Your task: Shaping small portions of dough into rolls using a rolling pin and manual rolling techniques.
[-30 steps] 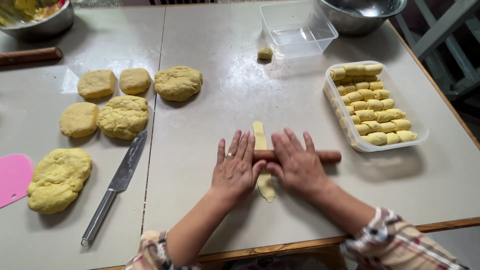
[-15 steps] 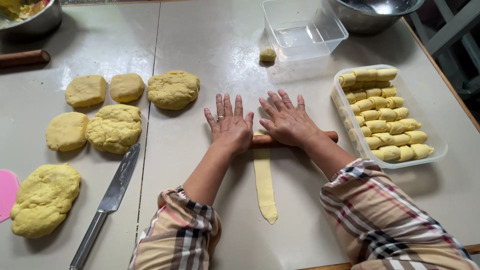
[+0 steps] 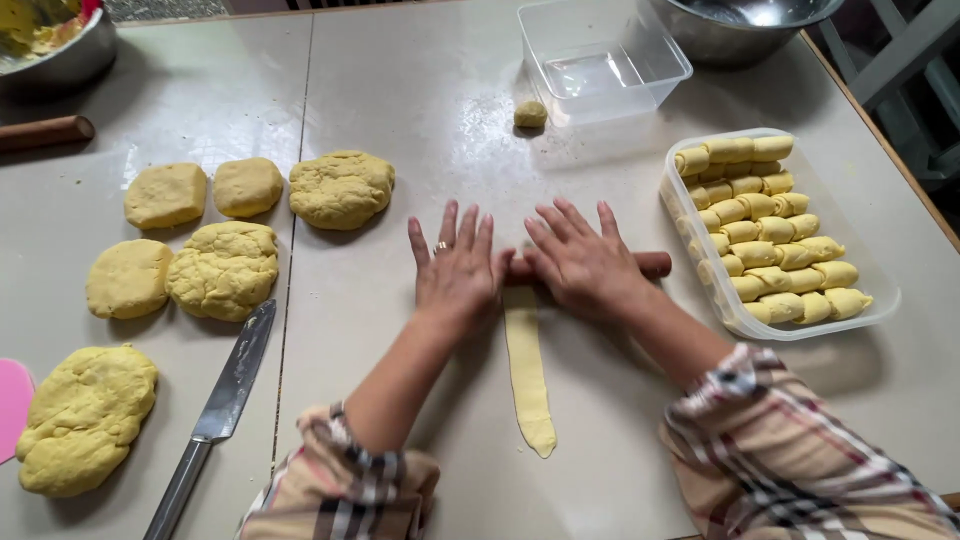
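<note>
A thin wooden rolling pin (image 3: 655, 264) is pressed flat against the table (image 3: 450, 110) under both palms, with only its right end and a short middle section showing. The left hand (image 3: 455, 268) is laid open on it, fingers spread and straight, a ring worn on one finger; the right hand (image 3: 585, 262) is likewise spread flat, fingers fanned forward, just beside the left. A long, narrow strip of yellow dough (image 3: 527, 375) is stretched out on the table from beneath the pin toward the person, ending in a rounded tip between the two plaid sleeves. To the left, six rough lumps of dough (image 3: 225, 270) are set out in a loose group, and a knife (image 3: 215, 415) is laid beside them, blade pointing away. To the right, a clear plastic tray (image 3: 880, 305) is filled with small rolled pieces in rows. Farther back, an empty clear container (image 3: 600, 60) is placed near a small dough ball (image 3: 530, 114), and a metal bowl (image 3: 740, 25) is seen at the table's far edge.
</note>
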